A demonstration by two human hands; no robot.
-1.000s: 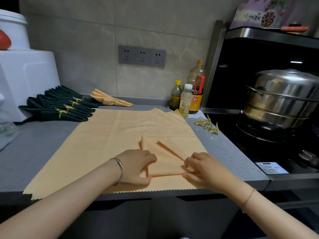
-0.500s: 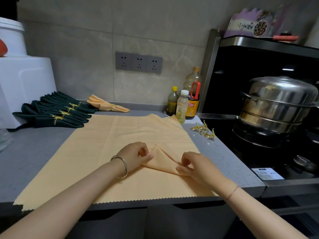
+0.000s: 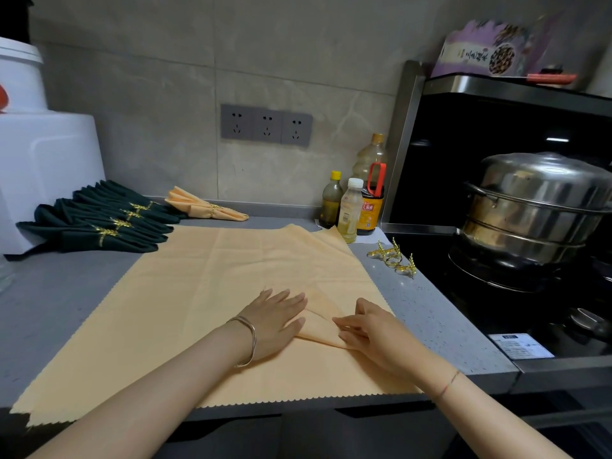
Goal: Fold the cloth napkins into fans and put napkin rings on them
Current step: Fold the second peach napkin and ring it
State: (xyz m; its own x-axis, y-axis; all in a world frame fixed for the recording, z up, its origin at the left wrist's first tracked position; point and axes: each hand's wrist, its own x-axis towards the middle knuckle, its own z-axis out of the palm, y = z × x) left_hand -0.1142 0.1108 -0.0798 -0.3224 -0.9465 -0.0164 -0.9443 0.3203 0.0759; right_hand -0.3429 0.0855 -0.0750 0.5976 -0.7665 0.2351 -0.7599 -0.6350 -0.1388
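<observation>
Head view looks down, near the counter [image 3: 66, 293].

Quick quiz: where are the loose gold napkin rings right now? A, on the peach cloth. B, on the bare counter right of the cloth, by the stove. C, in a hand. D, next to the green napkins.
B: the rings lie on the grey counter, between the cloth and the stove.
</observation>
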